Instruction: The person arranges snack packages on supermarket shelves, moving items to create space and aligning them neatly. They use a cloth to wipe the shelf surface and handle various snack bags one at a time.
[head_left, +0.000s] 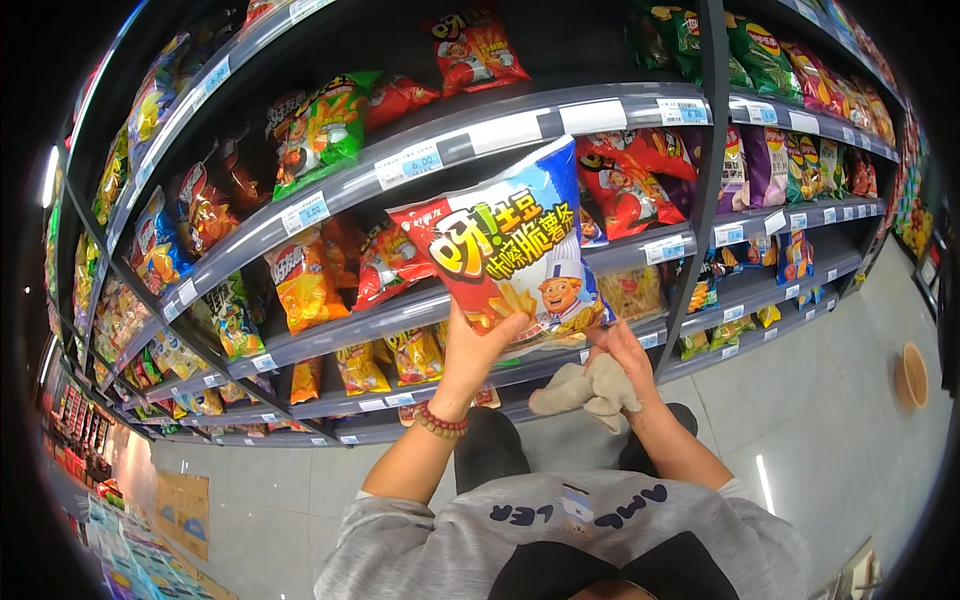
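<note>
A blue, red and white snack bag with a cartoon chef on it is held up in front of the shelves, tilted, its printed side facing me. My left hand grips its lower left corner, thumb across the front. At the lower right corner, the fingers of my right hand pinch the bag's edge. That same hand also holds a crumpled beige cloth, which hangs below the bag. The fingers behind the bag are hidden.
Curved-looking shelves carry red snack bags, a green bag and orange bags. Price tags line the shelf edges. A dark upright post divides the shelving. On the tiled floor stand a tan bin and flattened cardboard.
</note>
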